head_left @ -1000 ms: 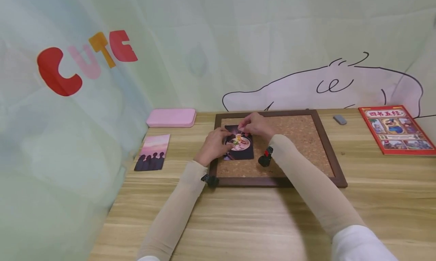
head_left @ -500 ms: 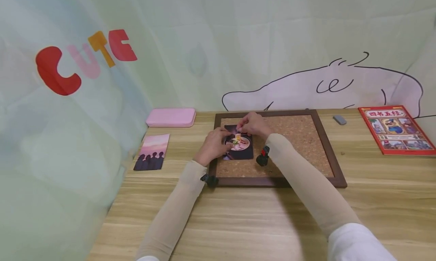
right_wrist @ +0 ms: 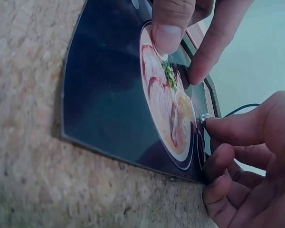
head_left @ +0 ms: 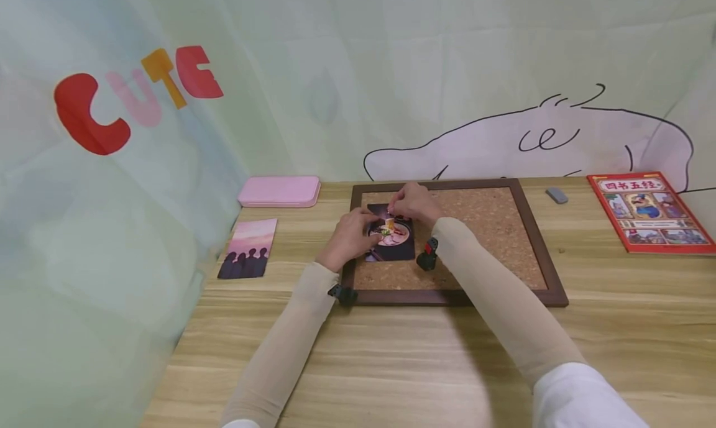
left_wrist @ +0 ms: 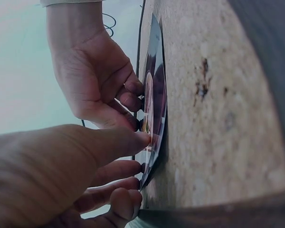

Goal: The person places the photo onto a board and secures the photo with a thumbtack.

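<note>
A dark photo card point(head_left: 399, 253) with a bowl of noodles printed on it lies on the left part of a brown-framed corkboard point(head_left: 486, 241). My left hand point(head_left: 348, 236) rests on the card's left side, its thumb point(right_wrist: 168, 38) pressing on the printed bowl and its other fingers spread along the edge. At the card's top, my right hand point(head_left: 418, 203) pinches a small silver thumbtack point(right_wrist: 204, 118) against the surface. In the right wrist view the card's near corner curls up from the cork; the tack's point is hidden.
Left of the board are a pink case point(head_left: 278, 191) and a second photo card point(head_left: 248, 249) with a pink sky. To the right lie a grey eraser-like block point(head_left: 556, 195) and a red book point(head_left: 649, 214). A curtain point(head_left: 313, 55) hangs behind the table point(head_left: 380, 359).
My right hand and forearm have shifted very slightly left at the top of the card. The left hand keeps its place on the card.
</note>
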